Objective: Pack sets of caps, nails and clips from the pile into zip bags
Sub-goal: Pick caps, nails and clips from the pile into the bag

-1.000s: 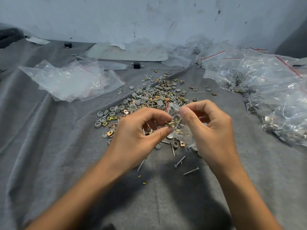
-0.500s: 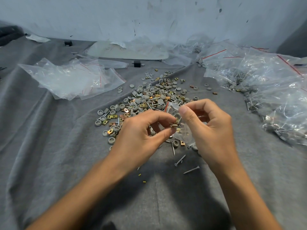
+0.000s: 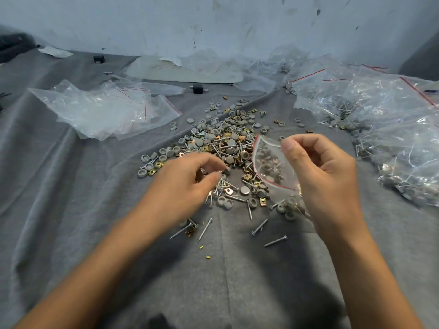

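My right grip (image 3: 325,176) is closed on the zip bag (image 3: 270,167). My thumb and fingers pinch its upper edge so that it hangs just over the near right side of the pile (image 3: 221,143), with its red-lined mouth turned toward my other hand. Holding it there makes each drop a short trip. Caps, nails and clips already show through the plastic.

My left grip (image 3: 185,184) curls over the pile's near edge, thumb close to forefinger above a cluster of nails. I cannot tell whether it has one pinched or is only reaching.

Everything lies on a grey cloth (image 3: 71,186). The empty bags (image 3: 104,112) sit at my left and the filled bags (image 3: 392,138) are heaped at my right, apart from the pile, I judge so that finished sets don't mix back in.
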A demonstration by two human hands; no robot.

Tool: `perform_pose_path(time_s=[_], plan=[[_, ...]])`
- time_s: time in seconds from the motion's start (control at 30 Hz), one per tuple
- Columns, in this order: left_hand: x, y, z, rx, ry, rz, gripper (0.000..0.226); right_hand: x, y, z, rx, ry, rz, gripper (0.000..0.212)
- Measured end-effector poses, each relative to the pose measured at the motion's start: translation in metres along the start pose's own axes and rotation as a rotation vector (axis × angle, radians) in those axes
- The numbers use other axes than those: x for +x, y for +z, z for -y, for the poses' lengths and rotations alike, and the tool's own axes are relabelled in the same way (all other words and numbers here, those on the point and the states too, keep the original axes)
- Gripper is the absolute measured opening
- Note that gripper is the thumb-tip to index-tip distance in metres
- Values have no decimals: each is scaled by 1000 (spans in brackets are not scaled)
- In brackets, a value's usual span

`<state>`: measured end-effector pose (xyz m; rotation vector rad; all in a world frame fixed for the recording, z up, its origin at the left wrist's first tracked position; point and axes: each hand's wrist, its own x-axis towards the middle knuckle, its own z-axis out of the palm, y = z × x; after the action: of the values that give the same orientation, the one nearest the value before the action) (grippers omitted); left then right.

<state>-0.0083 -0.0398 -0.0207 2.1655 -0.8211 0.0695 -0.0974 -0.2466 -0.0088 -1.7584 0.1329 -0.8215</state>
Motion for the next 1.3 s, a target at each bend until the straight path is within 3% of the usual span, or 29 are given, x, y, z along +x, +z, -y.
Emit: perform_pose_path(time_s=[0.1, 0.2, 0.5, 0.73, 1.03, 1.17, 1.3], plan=[[-3, 5, -1, 238, 34, 111, 13, 3, -6, -1, 25, 1, -31, 11], [-4, 12, 5, 498, 40, 101, 22, 6, -10, -1, 57, 10, -68, 10], [3, 29, -4, 691, -45, 79, 50, 4, -8, -2, 65, 3, -66, 11], [7, 31, -13, 732, 1, 78, 36, 3, -5, -2, 70, 7, -60, 11], [2, 32, -8, 572, -94, 107, 22, 4, -6, -4, 71, 2, -45, 10], [-2, 32, -4, 628, -49, 173, 12, 4, -6, -5, 74, 2, -41, 10], [-2, 25, -3, 549, -29, 131, 3, 2, -4, -5, 67, -4, -30, 11]])
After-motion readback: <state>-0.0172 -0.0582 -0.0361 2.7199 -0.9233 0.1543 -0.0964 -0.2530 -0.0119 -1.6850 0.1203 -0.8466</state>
